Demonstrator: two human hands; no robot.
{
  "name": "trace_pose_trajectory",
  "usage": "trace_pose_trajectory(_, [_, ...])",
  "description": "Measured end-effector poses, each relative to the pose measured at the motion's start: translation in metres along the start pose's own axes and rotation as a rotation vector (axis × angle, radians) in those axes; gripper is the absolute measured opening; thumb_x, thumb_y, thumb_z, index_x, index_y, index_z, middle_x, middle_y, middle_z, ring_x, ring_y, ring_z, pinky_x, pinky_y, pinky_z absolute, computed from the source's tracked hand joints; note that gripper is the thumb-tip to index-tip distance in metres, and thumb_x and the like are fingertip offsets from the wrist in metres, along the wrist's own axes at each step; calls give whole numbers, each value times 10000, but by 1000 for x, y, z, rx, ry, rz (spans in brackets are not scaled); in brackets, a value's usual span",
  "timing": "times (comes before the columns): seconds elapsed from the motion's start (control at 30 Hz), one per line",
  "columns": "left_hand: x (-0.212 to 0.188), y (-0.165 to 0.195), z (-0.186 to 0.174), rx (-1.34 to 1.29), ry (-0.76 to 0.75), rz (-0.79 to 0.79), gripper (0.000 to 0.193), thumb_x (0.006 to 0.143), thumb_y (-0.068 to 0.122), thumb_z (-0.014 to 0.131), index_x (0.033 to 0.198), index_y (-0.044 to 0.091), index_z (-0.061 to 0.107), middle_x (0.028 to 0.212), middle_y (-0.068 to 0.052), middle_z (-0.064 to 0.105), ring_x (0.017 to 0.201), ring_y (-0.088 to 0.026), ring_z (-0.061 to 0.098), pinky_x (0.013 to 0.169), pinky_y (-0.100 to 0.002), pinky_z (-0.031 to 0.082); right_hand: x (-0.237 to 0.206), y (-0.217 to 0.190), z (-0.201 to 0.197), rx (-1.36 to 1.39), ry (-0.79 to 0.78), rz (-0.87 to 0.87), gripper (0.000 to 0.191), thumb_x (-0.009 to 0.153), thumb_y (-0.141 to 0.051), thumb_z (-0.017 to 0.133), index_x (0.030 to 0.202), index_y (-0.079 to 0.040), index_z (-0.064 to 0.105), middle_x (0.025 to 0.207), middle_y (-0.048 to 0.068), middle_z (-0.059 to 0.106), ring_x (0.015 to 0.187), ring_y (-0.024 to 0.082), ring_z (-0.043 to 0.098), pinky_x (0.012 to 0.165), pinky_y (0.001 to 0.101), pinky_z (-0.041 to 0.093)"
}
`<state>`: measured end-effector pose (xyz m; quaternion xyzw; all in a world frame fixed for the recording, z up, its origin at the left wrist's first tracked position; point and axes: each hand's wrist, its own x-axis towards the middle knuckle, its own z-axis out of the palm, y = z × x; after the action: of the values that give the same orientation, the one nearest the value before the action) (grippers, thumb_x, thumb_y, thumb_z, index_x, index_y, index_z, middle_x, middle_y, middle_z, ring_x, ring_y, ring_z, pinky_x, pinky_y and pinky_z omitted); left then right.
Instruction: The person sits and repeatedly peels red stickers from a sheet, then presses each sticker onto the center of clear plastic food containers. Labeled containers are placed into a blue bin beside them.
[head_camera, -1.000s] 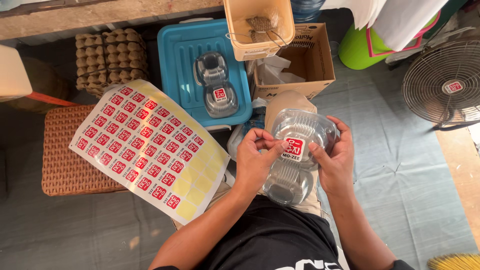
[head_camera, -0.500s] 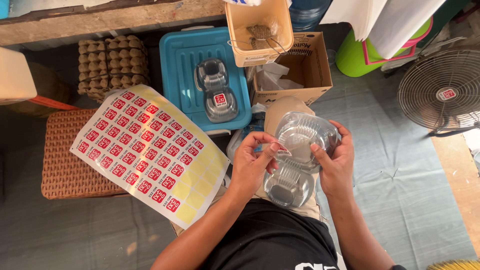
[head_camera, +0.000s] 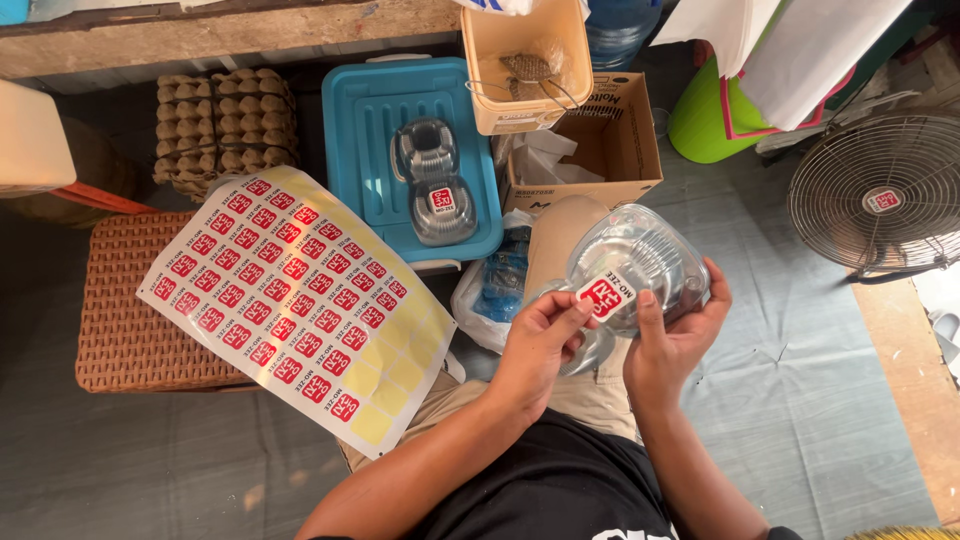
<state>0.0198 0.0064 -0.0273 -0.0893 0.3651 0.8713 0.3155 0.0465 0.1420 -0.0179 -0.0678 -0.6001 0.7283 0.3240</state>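
Note:
My right hand (head_camera: 668, 338) grips a clear plastic clamshell container (head_camera: 640, 258) above my lap, tilted on its side. My left hand (head_camera: 538, 340) pinches a red and white sticker (head_camera: 606, 296) against the container's lid. A yellow sticker sheet (head_camera: 300, 300) with rows of red stickers lies over my left knee and a wicker stool (head_camera: 125, 330). More clear containers (head_camera: 590, 345) sit stacked under my hands, mostly hidden.
A blue tray (head_camera: 370, 130) ahead holds two labelled clear containers (head_camera: 435, 185). Beyond are egg cartons (head_camera: 225, 125), a tan basket (head_camera: 525, 60), a cardboard box (head_camera: 610, 140), a blue bag (head_camera: 500, 285), a green bucket (head_camera: 705, 115) and a floor fan (head_camera: 880, 195) at right.
The container has been turned and tilted in my hands. The sticker, first flat on the lid, is now held at its edge by my left fingers. The camera moved slightly.

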Motion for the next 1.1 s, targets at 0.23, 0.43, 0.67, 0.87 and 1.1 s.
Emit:
trace_pose_trajectory(0.23, [6,3,3,-22,-16,9,102,985,207,700,954,117,663,858,30,680,666,-40,464,602,-181,366,-5,2,0,-8,-18,-7,676,998,-53,703,1535,-57,294,1415,112,496,1299,171,521,1152,324,441])
trace_pose_trajectory(0.43, [8,-1,2,-16,-9,-22,99,981,211,703,923,134,681,837,36,692,662,-38,451,616,-182,366,-5,1,-1,7,-33,-5,715,977,-28,722,1544,-71,288,1418,107,495,1300,169,522,1156,327,445])
trace_pose_trajectory(0.67, [8,-5,2,1,7,-38,116,986,231,702,912,143,687,854,44,711,680,-32,460,637,-183,373,-5,1,2,-56,15,11,771,924,38,763,1529,-82,299,1397,107,502,1268,165,550,1104,312,486])
trace_pose_trajectory(0.87, [6,11,13,282,-13,92,211,943,283,714,901,83,666,805,18,724,700,-71,571,645,-230,445,-7,1,-2,-125,28,-24,753,938,30,761,1531,-81,310,1387,105,527,1253,163,567,1099,304,493])
trace_pose_trajectory(1.1, [-10,45,14,1223,229,830,592,801,491,850,1057,18,604,1050,-170,642,991,-310,619,880,-388,501,4,-7,-15,4,-88,41,783,881,35,775,1522,-49,334,1337,104,575,1185,176,622,1057,309,533])
